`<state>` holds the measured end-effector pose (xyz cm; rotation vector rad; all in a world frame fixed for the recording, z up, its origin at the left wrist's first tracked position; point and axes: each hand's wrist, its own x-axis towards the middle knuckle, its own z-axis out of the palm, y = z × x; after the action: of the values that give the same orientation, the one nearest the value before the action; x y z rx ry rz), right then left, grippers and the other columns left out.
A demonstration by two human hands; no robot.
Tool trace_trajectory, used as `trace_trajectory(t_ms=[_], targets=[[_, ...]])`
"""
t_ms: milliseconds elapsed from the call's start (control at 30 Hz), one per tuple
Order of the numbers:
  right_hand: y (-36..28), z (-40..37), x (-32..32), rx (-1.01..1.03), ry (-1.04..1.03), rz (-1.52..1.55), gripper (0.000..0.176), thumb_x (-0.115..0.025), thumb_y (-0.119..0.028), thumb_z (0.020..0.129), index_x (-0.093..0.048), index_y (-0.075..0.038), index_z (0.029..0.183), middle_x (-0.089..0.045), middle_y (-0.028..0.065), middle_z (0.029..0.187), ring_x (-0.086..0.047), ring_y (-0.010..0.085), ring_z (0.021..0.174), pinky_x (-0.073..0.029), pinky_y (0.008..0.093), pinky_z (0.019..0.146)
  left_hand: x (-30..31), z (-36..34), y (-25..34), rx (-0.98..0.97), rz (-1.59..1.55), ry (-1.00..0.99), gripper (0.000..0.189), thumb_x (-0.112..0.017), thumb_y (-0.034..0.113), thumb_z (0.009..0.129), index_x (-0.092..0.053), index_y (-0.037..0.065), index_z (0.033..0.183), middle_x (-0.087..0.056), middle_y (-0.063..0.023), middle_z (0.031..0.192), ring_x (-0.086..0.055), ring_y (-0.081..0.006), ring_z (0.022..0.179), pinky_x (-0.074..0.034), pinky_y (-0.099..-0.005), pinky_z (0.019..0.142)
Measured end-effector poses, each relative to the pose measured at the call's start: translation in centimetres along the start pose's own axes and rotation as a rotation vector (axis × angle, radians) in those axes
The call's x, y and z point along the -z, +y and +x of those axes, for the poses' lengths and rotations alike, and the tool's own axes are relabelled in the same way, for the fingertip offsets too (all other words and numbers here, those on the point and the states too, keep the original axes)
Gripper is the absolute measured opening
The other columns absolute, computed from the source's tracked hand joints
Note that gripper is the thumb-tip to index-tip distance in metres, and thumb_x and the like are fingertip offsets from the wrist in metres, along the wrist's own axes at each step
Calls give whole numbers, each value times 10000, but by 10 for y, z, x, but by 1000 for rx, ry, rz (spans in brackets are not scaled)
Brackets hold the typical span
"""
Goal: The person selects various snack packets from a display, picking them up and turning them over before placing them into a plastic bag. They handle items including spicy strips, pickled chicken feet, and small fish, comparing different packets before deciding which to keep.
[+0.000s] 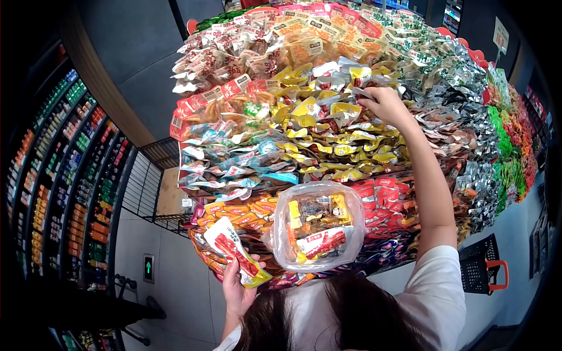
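My left hand (237, 288) grips a snack packet (229, 244) with a white top, a red picture and a yellow lower end. My right hand (385, 106) reaches to the far part of the heap, its fingers closed at the edge of a silvery snack packet (361, 92) among yellow ones. Between my arms a clear plastic bag (281, 234) stands open on the near packets. Inside it lie several yellow-edged snack packets (319, 241). Rows of yellow packets (345, 151) spread below my right hand.
Blue-white packets (225, 155) lie left of the yellow ones, red packets (383, 202) to the right of the bag. A black shopping basket (479, 272) with an orange handle is on the floor at right. Stocked shelves (76, 193) line the left. A price sign (500, 36) stands far right.
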<state>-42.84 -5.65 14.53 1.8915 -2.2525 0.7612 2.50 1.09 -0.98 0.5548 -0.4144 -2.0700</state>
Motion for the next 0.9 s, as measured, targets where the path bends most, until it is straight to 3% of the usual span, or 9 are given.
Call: trace_trajectory(t_ms=[33, 100, 133, 400, 567, 667, 800, 833, 900], targets=[[3, 0, -1, -1, -1, 0, 175, -611, -135, 804, -608, 19, 887, -589, 110, 669, -556, 218, 604, -427, 336, 587, 0, 0, 0, 2, -7, -5, 323, -406, 208, 930, -452, -21, 1153, -596, -212, 985, -626, -336, 875, -540, -425, 743], [8, 1, -3, 205, 122, 31, 173, -604, -78, 780, -615, 17, 924, -607, 132, 763, -584, 254, 692, -454, 332, 656, 0, 0, 1, 1, -16, -11, 321, -412, 208, 926, -454, -20, 1148, -597, -212, 984, -626, -336, 874, -539, -425, 744], [8, 0, 3, 186, 108, 66, 196, -595, -28, 753, -618, 13, 943, -613, 142, 840, -597, 257, 768, -462, 328, 710, 0, 0, 1, -6, -24, -16, 321, -426, 199, 911, -455, -19, 1144, -597, -211, 986, -627, -335, 873, -537, -424, 751], [21, -6, -8, 129, 31, 137, 265, -606, 38, 699, -626, 2, 961, -638, 115, 877, -608, 251, 820, -469, 325, 740, -2, -1, 0, -29, 29, -1, 363, -505, 60, 789, -450, -19, 1139, -596, -193, 992, -626, -332, 869, -524, -417, 793], [21, 1, -7, 263, 154, -146, 226, -619, -17, 692, -642, 4, 915, -612, 130, 887, -556, 300, 894, -451, 374, 803, -5, -6, 2, -100, 114, 2, 415, -516, 27, 779, -429, -33, 1181, -565, -161, 1060, -621, -297, 885, -512, -394, 828], [10, -1, -17, 292, 143, -88, 202, -615, -22, 696, -644, 15, 892, -615, 129, 905, -556, 300, 909, -449, 371, 806, -12, -11, 2, -126, 219, -15, 433, -524, 4, 783, -423, -43, 1201, -564, -144, 1071, -610, -264, 922, -502, -381, 847], [9, 1, -10, 267, 78, -79, 232, -615, -38, 695, -645, 21, 917, -622, 144, 947, -560, 306, 908, -450, 361, 820, -6, -14, 1, -145, 222, -13, 422, -537, -12, 797, -428, -52, 1203, -563, -124, 1086, -588, -208, 960, -476, -356, 881], [7, 4, -1, 285, -18, -123, 260, -617, -60, 692, -641, 20, 939, -624, 150, 957, -567, 311, 899, -453, 354, 820, -4, -14, 1, -149, 218, -13, 422, -537, -12, 797, -428, -52, 1203, -563, -124, 1086, -588, -208, 960, -476, -356, 881], [-1, 8, 24, 206, -120, 54, 344, -591, -206, 709, -649, 0, 979, -638, 124, 970, -595, 240, 885, -473, 332, 778, 0, -15, 3, -142, 215, -36, 417, -543, -6, 803, -429, -54, 1202, -558, -121, 1093, -583, -198, 966, -466, -349, 891]])
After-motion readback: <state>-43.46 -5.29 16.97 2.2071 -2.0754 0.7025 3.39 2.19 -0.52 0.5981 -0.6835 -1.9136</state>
